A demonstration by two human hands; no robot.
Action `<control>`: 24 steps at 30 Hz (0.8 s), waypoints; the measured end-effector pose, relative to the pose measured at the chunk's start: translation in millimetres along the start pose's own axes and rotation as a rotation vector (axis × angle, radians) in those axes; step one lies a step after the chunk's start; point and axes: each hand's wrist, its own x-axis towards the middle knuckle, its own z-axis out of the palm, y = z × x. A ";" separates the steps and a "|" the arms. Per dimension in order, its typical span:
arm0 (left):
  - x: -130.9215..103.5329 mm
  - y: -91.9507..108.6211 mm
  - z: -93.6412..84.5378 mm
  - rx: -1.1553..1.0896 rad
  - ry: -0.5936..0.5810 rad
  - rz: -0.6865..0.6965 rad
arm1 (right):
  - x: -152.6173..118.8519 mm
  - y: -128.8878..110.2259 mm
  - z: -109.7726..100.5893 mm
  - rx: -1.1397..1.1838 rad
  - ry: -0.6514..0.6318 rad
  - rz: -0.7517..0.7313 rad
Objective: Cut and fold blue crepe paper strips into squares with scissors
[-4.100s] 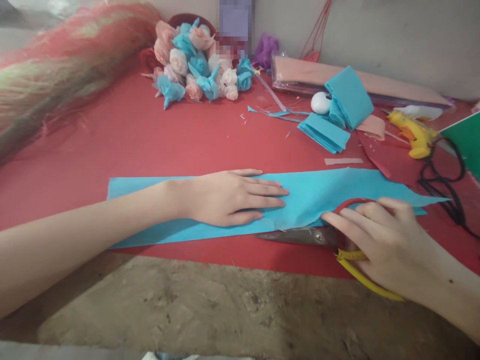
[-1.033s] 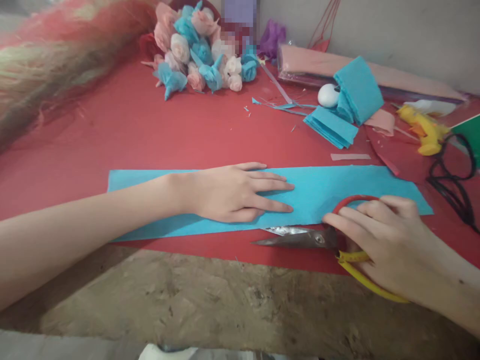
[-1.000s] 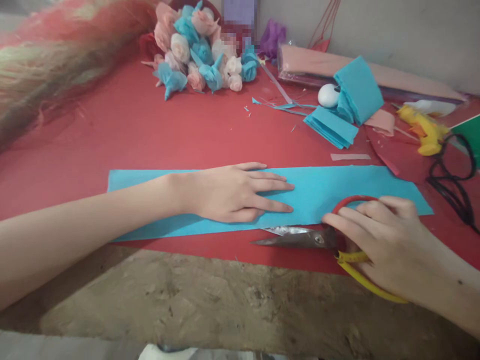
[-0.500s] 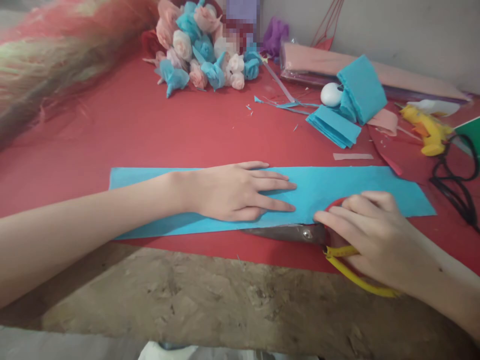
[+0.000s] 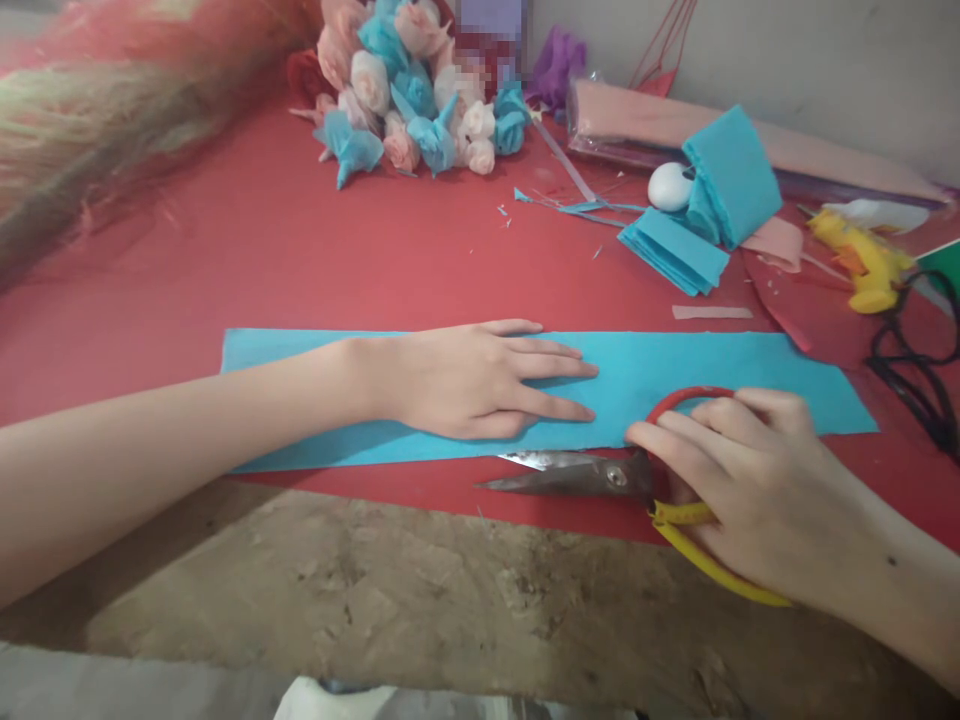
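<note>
A long blue paper strip (image 5: 675, 370) lies flat across the red table surface. My left hand (image 5: 480, 385) rests palm down on its middle, fingers spread, holding nothing. At the strip's front edge, my right hand (image 5: 742, 470) is closed around the handles of a pair of scissors (image 5: 616, 477), one handle red and one yellow. The dark blades point left and stand slightly apart, just in front of the strip's edge and to the right of centre.
Paper roses (image 5: 412, 90) in pink, white and blue lie at the back. Folded blue paper (image 5: 733, 178), a white ball (image 5: 670, 187), a yellow glue gun (image 5: 862, 260) with black cable, and a long pink paper pack (image 5: 675, 120) are at the back right. Brown board (image 5: 450, 580) borders the front.
The scissor blades have parted a little, and the red handle shows more. My right hand has shifted slightly right. My left hand stays flat on the strip.
</note>
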 end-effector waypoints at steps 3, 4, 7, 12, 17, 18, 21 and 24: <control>-0.7 -0.6 1.2 0.000 0.017 0.014 | 7.6 -2.6 -0.8 -0.004 0.002 -0.018; -0.9 -0.6 1.5 -0.003 0.023 0.017 | 10.4 -3.5 -0.9 -0.002 0.003 -0.023; -1.3 -0.5 1.9 -0.005 0.023 0.020 | 17.1 -6.2 -0.7 0.013 0.007 -0.032; -0.9 -0.8 1.5 -0.001 0.010 0.018 | 20.6 -9.1 1.1 0.021 0.026 -0.038; -0.3 -1.3 1.5 -0.026 0.013 0.008 | 17.9 -8.2 0.8 0.063 0.051 -0.057; -0.3 -1.2 1.4 -0.034 0.013 0.007 | 17.2 -7.8 0.3 0.066 0.053 -0.065; -0.4 -0.8 1.2 -0.059 0.014 -0.006 | 16.0 -6.6 -0.7 0.066 0.070 -0.083; -0.7 -0.8 1.0 -0.080 0.019 -0.011 | 16.7 -5.0 -0.4 0.070 0.043 -0.099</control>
